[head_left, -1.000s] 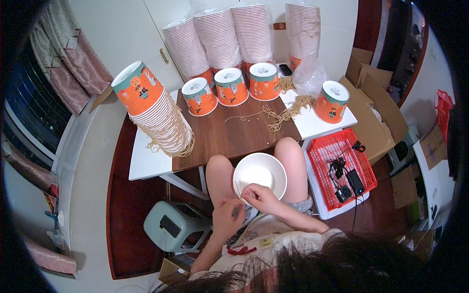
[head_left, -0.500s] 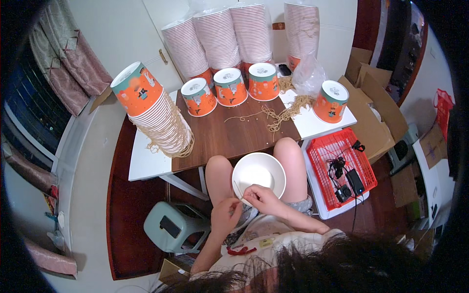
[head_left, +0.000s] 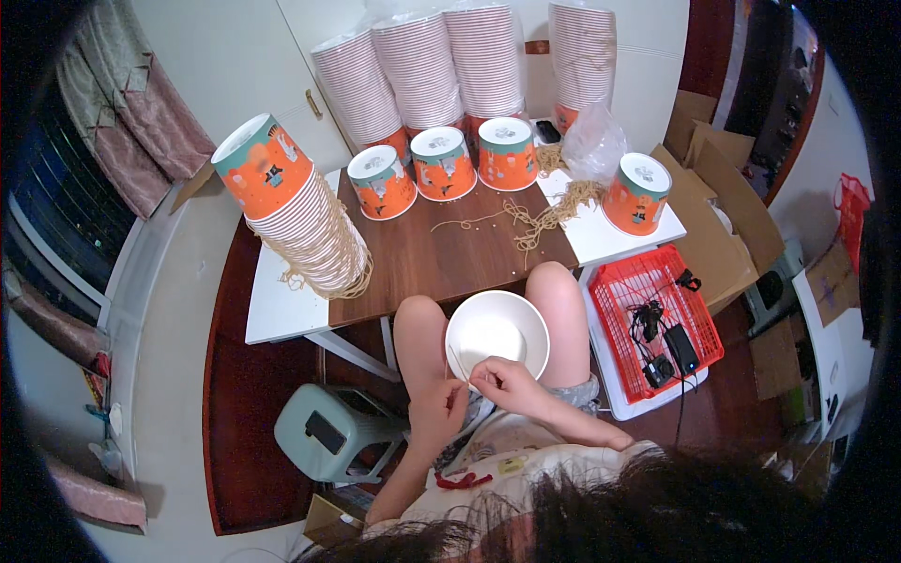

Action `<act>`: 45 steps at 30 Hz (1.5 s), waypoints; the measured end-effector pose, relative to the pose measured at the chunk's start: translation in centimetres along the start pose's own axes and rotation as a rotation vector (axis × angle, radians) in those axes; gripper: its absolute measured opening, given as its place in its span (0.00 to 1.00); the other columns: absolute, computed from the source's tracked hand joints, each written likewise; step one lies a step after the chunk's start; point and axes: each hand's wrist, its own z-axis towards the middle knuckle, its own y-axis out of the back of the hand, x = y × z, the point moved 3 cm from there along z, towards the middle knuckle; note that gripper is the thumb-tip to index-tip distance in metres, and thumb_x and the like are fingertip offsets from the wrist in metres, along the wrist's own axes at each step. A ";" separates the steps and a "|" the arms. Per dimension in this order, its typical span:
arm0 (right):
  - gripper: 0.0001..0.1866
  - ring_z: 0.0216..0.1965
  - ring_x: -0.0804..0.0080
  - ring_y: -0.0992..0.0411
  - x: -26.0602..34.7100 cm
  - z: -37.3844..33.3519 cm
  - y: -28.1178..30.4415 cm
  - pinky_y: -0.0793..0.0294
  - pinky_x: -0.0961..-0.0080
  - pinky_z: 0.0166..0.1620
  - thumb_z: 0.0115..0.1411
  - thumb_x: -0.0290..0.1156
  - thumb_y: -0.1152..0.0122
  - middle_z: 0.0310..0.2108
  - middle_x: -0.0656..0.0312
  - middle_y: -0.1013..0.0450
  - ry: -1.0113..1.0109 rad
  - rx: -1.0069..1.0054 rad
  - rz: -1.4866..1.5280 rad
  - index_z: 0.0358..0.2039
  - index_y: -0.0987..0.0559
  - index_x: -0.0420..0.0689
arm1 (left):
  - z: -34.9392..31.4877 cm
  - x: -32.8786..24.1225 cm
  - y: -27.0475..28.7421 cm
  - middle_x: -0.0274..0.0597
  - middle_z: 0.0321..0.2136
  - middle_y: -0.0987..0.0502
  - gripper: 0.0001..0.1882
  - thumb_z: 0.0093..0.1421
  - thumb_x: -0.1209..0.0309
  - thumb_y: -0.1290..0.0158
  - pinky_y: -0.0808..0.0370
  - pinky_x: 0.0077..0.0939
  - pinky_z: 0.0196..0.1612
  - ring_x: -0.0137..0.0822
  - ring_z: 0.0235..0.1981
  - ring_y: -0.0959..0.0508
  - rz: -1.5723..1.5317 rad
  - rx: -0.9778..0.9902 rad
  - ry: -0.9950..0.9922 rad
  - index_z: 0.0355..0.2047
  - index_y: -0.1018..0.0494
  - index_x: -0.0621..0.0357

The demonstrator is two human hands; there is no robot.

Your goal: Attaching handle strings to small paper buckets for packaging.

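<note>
A white paper bucket [head_left: 511,324] rests between my thighs with its open mouth facing up. My right hand [head_left: 507,385] is pinched at the bucket's near rim. A thin pale needle-like piece [head_left: 456,359] sticks up from my right fingertips, along the rim's left side; its exact kind is too small to tell. Just to the left, my left hand [head_left: 437,413] is curled with its fingertips together, close to the right one. Whatever those left fingers hold is hidden.
Upside-down orange buckets [head_left: 446,174] line the brown tabletop [head_left: 394,272], near loose tan string [head_left: 530,220]. A tall string-draped bucket stack [head_left: 305,225] leans at left. Wrapped stacks [head_left: 418,75] stand behind. A red basket [head_left: 615,328] with cables is at right, a stool [head_left: 324,436] at left.
My left hand has shifted slightly up and toward my right hand, its fingers turning a little. The right hand and the bucket stay nearly in place.
</note>
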 end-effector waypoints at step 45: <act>0.08 0.18 0.70 0.33 3.4 -5.0 1.1 0.35 0.76 0.23 0.54 0.27 0.47 0.19 0.59 0.33 -0.123 0.170 -0.018 0.34 0.34 0.41 | -4.5 4.5 -3.1 0.35 0.29 0.26 0.09 0.55 0.73 0.51 0.33 0.16 0.28 0.24 0.26 0.30 -0.917 0.353 0.660 0.36 0.28 0.62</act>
